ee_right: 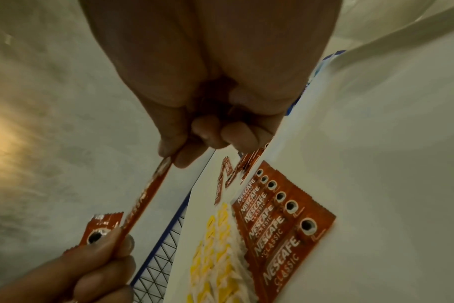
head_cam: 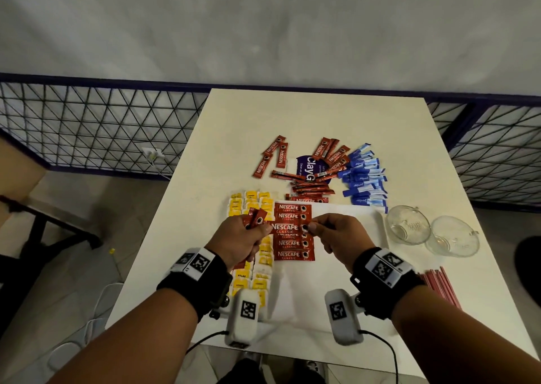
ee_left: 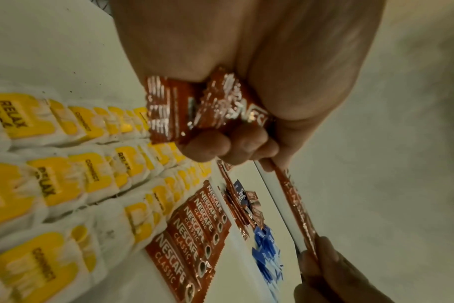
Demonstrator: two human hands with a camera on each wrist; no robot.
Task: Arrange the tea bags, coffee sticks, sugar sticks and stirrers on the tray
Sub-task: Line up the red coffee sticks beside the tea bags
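Note:
My left hand (head_cam: 259, 229) grips a small bundle of red coffee sticks (ee_left: 194, 108). One more coffee stick (head_cam: 288, 227) is stretched between both hands; my right hand (head_cam: 312, 227) pinches its right end. It hangs just above a row of coffee sticks (head_cam: 292, 244) lying side by side on the white tray (head_cam: 351, 231). Rows of yellow tea bags (head_cam: 248, 203) fill the tray's left part. Behind the tray lie a loose pile of coffee sticks (head_cam: 311, 186) and blue sugar sticks (head_cam: 363, 179). Red stirrers (head_cam: 439, 284) lie at the right.
Two glass cups (head_cam: 408, 227) (head_cam: 452, 236) stand right of the tray. A purple packet (head_cam: 307, 168) lies under the loose coffee sticks. The white table (head_cam: 292, 114) ends at a wire fence (head_cam: 102, 120) behind and to the left.

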